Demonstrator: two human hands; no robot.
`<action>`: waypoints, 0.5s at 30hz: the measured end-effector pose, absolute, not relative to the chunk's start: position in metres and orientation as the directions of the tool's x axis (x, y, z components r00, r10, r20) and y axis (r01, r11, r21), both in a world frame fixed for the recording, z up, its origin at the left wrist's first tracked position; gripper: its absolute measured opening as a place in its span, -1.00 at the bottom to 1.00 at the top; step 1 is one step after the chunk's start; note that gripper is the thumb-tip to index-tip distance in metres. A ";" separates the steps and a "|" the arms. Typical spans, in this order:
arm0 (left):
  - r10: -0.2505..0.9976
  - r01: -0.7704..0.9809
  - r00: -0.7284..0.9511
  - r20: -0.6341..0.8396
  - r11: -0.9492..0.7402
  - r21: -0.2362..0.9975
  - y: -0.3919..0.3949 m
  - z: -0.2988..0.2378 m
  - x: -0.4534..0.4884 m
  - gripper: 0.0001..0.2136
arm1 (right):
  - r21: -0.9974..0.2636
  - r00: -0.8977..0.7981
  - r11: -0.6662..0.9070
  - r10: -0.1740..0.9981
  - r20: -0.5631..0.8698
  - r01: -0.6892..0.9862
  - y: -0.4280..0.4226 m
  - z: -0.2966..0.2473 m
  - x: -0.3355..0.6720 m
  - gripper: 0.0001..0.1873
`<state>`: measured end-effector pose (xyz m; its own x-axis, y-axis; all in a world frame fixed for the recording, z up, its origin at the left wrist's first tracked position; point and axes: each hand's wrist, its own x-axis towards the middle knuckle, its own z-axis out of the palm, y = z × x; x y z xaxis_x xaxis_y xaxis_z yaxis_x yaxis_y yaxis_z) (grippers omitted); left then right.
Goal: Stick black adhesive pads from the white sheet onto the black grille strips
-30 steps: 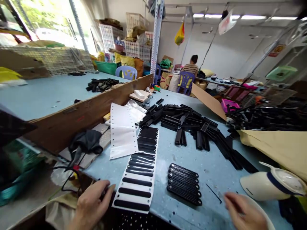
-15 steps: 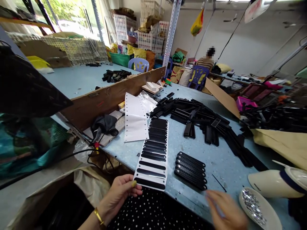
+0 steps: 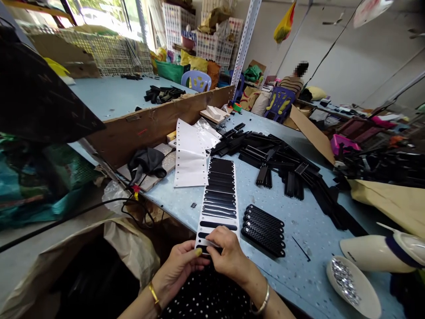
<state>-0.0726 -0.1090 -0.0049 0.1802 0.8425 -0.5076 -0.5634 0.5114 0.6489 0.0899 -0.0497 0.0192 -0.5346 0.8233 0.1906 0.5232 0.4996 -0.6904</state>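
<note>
A long white backing sheet (image 3: 219, 195) carrying several black sticker strips lies on the blue table and hangs over its near edge. My left hand (image 3: 179, 268) pinches the sheet's near end, thumb on top. My right hand (image 3: 229, 257) is closed on the same end, its fingers over the lowest black strip. A small stack of black textured plates (image 3: 264, 223) lies just right of the sheet.
A pile of black plastic strips (image 3: 275, 161) covers the table's middle. Blank white sheets (image 3: 191, 155) lie by a wooden divider (image 3: 156, 126). A white dish of shiny bits (image 3: 352, 281) and a white bottle (image 3: 375, 252) sit at right. A person sits far back.
My right hand has swung left from the table's right side onto the sheet's near end. My left hand stays pinched on the sheet. The view has shifted down and left.
</note>
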 end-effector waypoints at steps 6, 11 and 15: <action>0.851 -0.567 0.203 -0.485 0.505 0.650 -0.103 -0.006 -0.071 -0.79 | -0.719 -0.528 0.467 0.833 0.163 0.514 -0.051 0.020 0.093 -0.83; 0.872 -0.560 0.176 -0.456 0.470 0.682 -0.097 -0.008 -0.074 -0.80 | -0.710 -0.507 0.448 0.849 0.147 0.543 -0.050 0.021 0.087 -0.89; 0.882 -0.550 0.169 -0.440 0.455 0.701 -0.094 -0.012 -0.074 -0.83 | -0.711 -0.470 0.413 0.873 0.131 0.570 -0.047 0.019 0.083 -0.87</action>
